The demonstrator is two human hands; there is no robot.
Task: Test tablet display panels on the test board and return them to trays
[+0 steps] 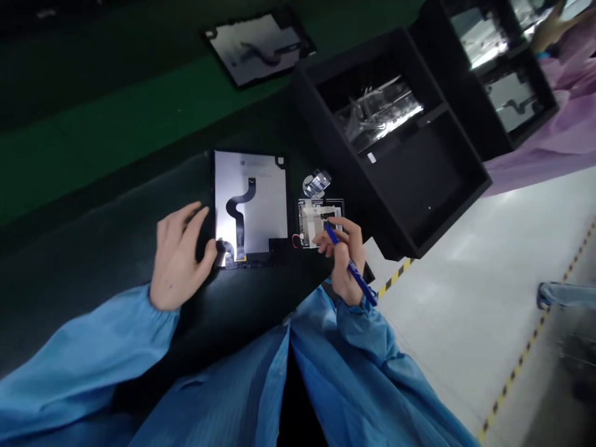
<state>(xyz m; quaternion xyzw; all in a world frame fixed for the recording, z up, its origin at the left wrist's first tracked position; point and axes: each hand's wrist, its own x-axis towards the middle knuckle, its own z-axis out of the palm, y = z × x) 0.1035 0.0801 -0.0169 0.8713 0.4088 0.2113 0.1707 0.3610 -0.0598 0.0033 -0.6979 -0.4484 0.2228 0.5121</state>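
Observation:
A tablet display panel (265, 205) with a silver back lies on the dark table, a curved black ribbon cable running down it. At its left edge is my left hand (179, 257), open, fingers apart, the thumb by the panel's lower left corner. My right hand (347, 254) is closed round a blue pen (352, 270), or a pen-like tool. The pen's upper end points at a small clear tray (310, 226) holding whitish parts and a red wire. Fingers of that hand cover part of the tray. Just above it sits a shiny clear piece (317, 184).
A black divided box (419, 180) stands right of the tray, with clear film (379, 112) in one compartment. Another display panel (261, 49) lies at the back. A second box (507, 93) holds panels near a co-worker's hand (554, 28) and pink sleeve.

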